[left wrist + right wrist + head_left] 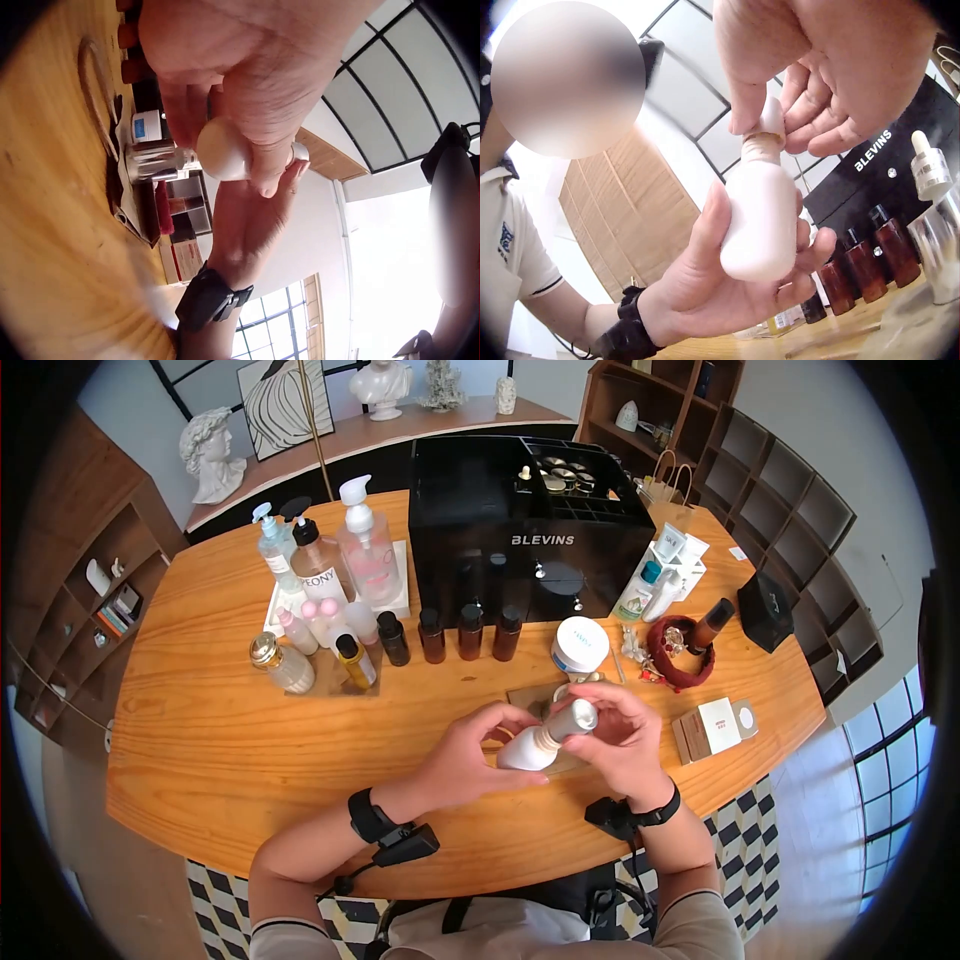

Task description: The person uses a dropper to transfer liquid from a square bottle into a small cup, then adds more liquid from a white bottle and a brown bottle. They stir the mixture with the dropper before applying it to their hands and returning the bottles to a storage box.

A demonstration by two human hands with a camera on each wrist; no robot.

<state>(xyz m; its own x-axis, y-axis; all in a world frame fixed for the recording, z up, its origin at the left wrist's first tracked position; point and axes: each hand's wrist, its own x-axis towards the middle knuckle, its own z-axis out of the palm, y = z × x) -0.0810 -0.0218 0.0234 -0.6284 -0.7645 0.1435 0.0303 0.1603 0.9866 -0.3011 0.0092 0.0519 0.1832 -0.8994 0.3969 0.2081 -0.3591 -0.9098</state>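
Close over the near part of the table, my left hand [462, 752] grips the body of a white bottle [761, 221], thumb on one side and fingers on the other. My right hand [628, 738] pinches the bottle's cap [769, 120] between thumb and fingers. The bottle is tilted in the head view, its cap toward the right. Between cap and body, the pale neck [761, 148] shows. Just beyond the hands lies a brown mat [524, 698], partly hidden by them. A clear glass dropper bottle [932, 176] stands near the right hand.
A black BLEVINS case [470, 490] stands at the back, with several dark brown bottles [470, 632] in front. Pump bottles [370, 560] fill a tray at left. A white jar [580, 644], a red ring-shaped holder [683, 678] and a small box [708, 730] sit at right.
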